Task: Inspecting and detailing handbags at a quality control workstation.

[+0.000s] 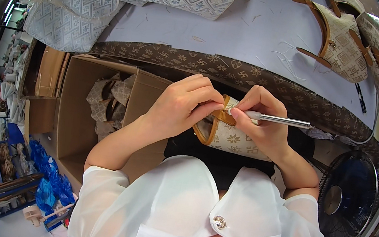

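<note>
A: In the head view, what are the hands on?

B: The right hand (267, 133) is clamped on a silver, pen-shaped tool (288, 122), its tip end toward the tan strap (225, 117) of a patterned bag (239, 144). The left hand (179, 101) has thumb and fingers pressed together at the strap's upper end; I cannot tell what is pinched between them.

A: And the bag?

B: Over the dark lap, between the cardboard box (74, 102) and the fan (347, 203), below the front edge of the desk (258, 41).

A: What could go wrong?

B: The tip could slip and mark the strap or prick a left fingertip, I'd say, since those fingers sit just beside it and block much of the view. The bag looks soft, and with both hands busy at the strap, a shift of the knees could make it sag or roll.

A: Anything else?

B: Loose threads (287, 59) lie on the desk. If one got caught under the strap, it could spoil the finish.
</note>
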`<move>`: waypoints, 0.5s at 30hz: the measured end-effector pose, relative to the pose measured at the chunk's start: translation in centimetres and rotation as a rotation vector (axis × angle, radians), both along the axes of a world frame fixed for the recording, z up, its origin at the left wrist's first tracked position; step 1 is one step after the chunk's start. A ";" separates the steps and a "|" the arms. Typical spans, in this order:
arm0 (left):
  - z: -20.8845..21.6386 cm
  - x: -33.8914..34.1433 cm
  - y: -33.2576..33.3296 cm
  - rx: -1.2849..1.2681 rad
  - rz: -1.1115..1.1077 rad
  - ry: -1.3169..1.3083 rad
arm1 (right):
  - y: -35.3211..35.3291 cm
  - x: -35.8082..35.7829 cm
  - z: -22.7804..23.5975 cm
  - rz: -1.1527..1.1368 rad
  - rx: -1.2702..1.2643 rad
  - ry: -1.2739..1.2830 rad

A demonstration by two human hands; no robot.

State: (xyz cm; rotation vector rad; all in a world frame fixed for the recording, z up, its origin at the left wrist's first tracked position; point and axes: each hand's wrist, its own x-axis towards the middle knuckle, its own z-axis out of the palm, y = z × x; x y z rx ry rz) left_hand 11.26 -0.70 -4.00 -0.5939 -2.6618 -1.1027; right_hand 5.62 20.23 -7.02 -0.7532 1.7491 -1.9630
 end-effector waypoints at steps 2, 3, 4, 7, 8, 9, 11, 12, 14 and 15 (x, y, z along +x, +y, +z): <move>0.0 0.0 0.0 -0.004 -0.001 0.006 | 0.0 0.0 -0.1 -0.001 0.006 0.010; 0.0 0.1 0.1 -0.001 0.004 0.007 | 0.0 0.0 -0.1 -0.001 0.011 0.020; 0.0 0.1 0.2 0.002 0.010 0.007 | 0.0 0.0 -0.2 -0.002 0.017 0.029; 0.0 0.3 0.0 -0.006 0.007 0.005 | -0.1 0.1 0.0 0.005 0.001 0.000; -0.1 0.4 -0.1 -0.015 -0.002 0.003 | -0.1 0.2 0.0 0.008 -0.006 -0.016; -0.1 0.5 -0.1 -0.024 -0.012 0.000 | 0.0 0.3 0.1 0.007 -0.007 -0.017; -0.1 0.6 0.0 0.081 0.044 0.000 | 0.3 0.2 0.0 0.006 0.023 0.017; -0.1 0.8 0.2 0.188 0.104 -0.001 | 0.5 0.1 0.1 0.000 0.040 0.033; -1.1 0.8 -0.4 0.437 0.117 0.209 | 0.5 -0.7 0.1 -0.073 -0.114 0.024; -2.6 0.9 -1.7 0.593 0.063 0.412 | 0.6 -1.2 0.2 -0.142 -0.264 0.021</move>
